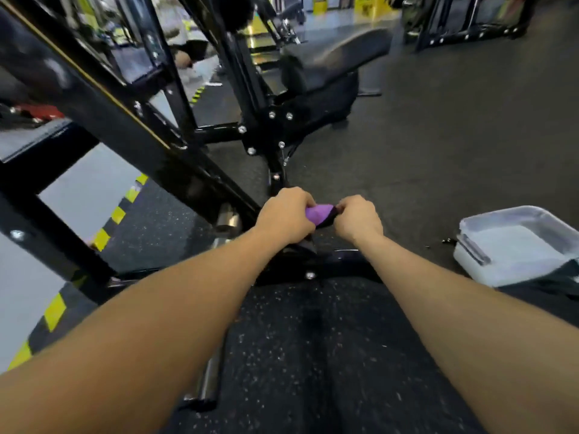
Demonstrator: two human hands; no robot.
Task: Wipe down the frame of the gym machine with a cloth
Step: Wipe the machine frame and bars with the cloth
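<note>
Both hands are closed on the purple cloth: the left hand and the right hand hold its two ends. The black frame bar lies directly under the hands and runs away forward, about equally near to each.

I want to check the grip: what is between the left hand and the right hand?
In the head view, the purple cloth spans the gap between the left hand and the right hand; both grip it over the black frame bar.

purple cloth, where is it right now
In the head view the purple cloth sits centre frame, gripped between the left hand and right hand, low against the black machine frame.
</note>
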